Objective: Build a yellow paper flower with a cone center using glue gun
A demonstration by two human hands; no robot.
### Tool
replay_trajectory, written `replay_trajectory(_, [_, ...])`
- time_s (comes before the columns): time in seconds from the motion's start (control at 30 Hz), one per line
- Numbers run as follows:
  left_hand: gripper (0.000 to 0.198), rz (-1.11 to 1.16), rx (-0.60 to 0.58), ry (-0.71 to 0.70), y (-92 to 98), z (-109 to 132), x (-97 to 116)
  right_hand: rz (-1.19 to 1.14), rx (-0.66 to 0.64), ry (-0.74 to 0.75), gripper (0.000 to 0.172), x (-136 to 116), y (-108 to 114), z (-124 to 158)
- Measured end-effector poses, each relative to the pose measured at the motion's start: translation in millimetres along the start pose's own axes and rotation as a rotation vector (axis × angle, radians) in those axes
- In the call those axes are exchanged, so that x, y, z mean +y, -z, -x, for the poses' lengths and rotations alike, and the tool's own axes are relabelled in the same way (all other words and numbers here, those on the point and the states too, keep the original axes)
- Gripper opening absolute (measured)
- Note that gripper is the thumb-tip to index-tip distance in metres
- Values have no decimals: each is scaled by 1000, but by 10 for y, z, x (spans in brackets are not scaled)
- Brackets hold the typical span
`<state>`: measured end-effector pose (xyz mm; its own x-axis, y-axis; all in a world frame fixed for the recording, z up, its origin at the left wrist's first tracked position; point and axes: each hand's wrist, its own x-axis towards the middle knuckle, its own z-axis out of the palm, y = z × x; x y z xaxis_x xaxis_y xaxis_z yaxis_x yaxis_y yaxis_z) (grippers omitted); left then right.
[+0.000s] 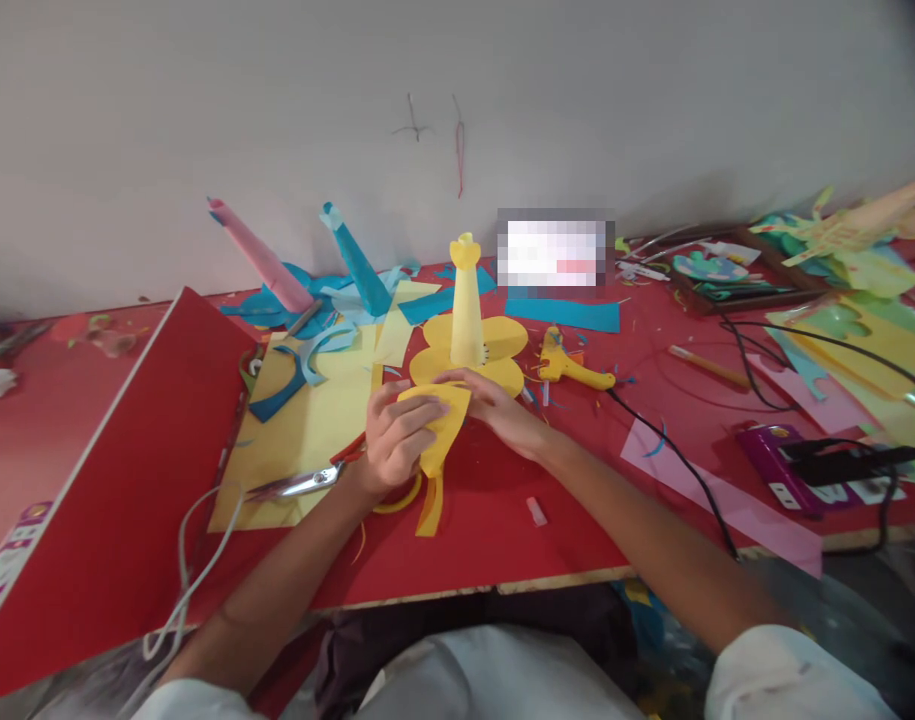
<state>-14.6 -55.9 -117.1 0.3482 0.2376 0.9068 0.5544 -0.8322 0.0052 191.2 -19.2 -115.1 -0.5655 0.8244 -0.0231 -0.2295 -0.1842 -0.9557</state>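
Observation:
My left hand is closed round a yellow paper piece, its fingers lying across the front. My right hand reaches to the top edge of the same piece, with its fingertips partly hidden behind the paper. Just beyond both hands stands a pale yellow paper cone on a yellow petal-shaped base. Below the held piece hangs or lies a yellow strip; whether it is joined cannot be made out. Scissors with red handles lie beside my left wrist.
A yellow glue gun lies right of the cone. Pink and blue paper cones lean at the back left. A red board rises at the left. Cables, pink paper and a purple box lie at the right.

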Motion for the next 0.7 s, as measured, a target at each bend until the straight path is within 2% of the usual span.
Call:
replay_trajectory(0.1, [16,-18,-68,-9,8,-51,-44,-12,23,-11,57,37,3,-19])
replay_trajectory(0.2, [16,19,-170,5,8,-109,-53,11,114,57,44,34,40,-41])
replay_trajectory(0.3, [20,52,-174,41,-15,-130,-41,37,203,126,34,22,86,-49])
replay_trajectory(0.37, [21,65,-148,74,-23,-148,-20,67,215,141,32,23,102,-49])
replay_trajectory(0.43, [21,87,-95,118,-11,-190,17,102,170,145,39,33,96,-50])
replay_trajectory(0.57, [20,147,14,227,63,-330,107,154,-32,198,65,67,46,-61])
replay_trajectory(0.63, [20,166,26,247,88,-376,130,154,-58,221,62,85,31,-64])
replay_trajectory(0.7, [21,167,-1,246,85,-376,125,136,-6,210,52,93,40,-62])
